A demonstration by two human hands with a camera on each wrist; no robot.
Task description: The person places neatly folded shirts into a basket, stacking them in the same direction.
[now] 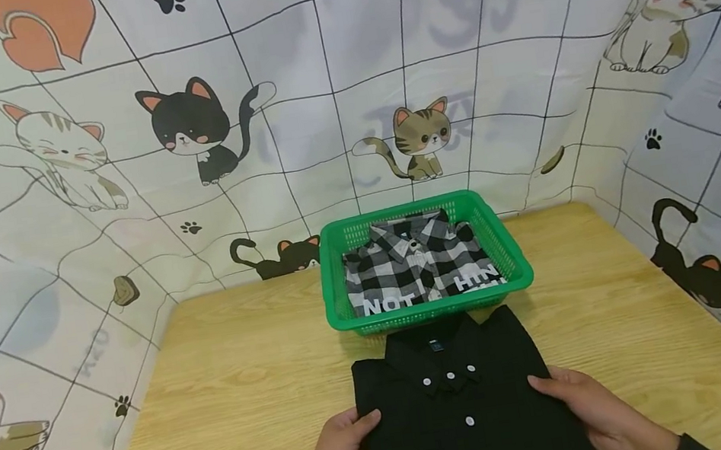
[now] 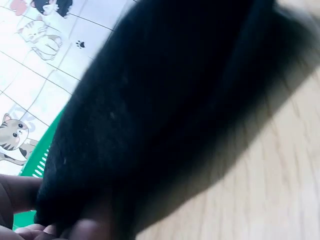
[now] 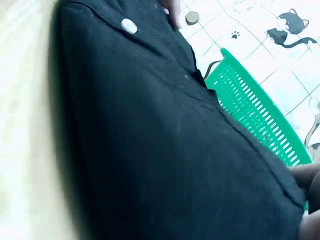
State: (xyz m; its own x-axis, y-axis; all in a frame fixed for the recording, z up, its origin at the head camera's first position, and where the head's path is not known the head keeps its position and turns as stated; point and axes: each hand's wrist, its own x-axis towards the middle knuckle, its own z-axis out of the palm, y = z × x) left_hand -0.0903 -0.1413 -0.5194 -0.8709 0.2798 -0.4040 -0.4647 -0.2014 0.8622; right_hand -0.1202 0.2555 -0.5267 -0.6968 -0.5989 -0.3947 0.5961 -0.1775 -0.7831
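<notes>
A folded black shirt [image 1: 423, 424] with white buttons and a pointed collar is held up in front of the basket in the head view. My left hand [image 1: 336, 447] pinches its left side, thumb on top and fingers underneath. On the opposite side my right hand [image 1: 597, 407] grips the other edge the same way. Behind the collar stands a green plastic basket [image 1: 336, 290], holding a folded black-and-white checked shirt [image 1: 402, 273] with white lettering. Dark cloth of the black shirt [image 2: 115, 115] fills much of the left wrist view; its underside is blurred.
The wood-grain table [image 1: 244, 380] extends to both sides of the shirt. A white cloth backdrop [image 1: 295, 57] with cartoon cats and grid lines rises behind the table and along its left and right sides. The basket stands near the table's back edge.
</notes>
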